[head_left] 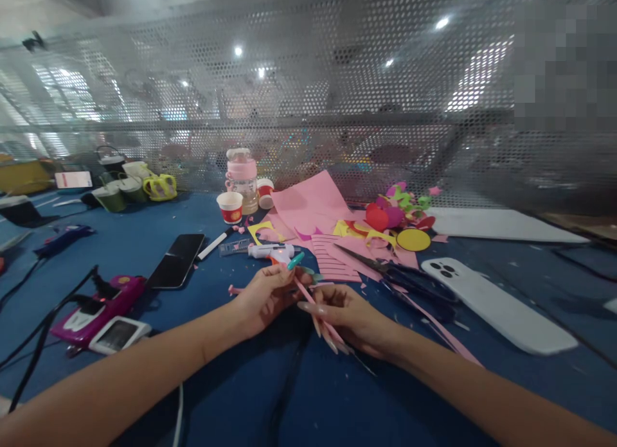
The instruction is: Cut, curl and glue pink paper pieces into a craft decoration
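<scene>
A narrow pink paper strip [312, 297] runs between my two hands above the blue table. My left hand [270, 298] pinches its upper end; a teal tip that looks like a long nail shows at the thumb. Closed around the lower part of the strip is my right hand [354, 315], its long nails pointing down. Just beyond the hands lies a white and orange glue gun [272, 250], partly hidden behind my left fingers. Pink paper marked with dark lines [332, 257] is behind my right hand. Dark-handled scissors [419, 281] lie to the right, blades toward the paper.
Paper scraps and a yellow disc [413, 239] lie at the back. A white phone [501, 306] is right; a black phone [177, 261] and magenta power strip [96, 309] with cables are left. A bottle [242, 180] and paper cup [230, 207] stand before a perforated metal screen [308, 81].
</scene>
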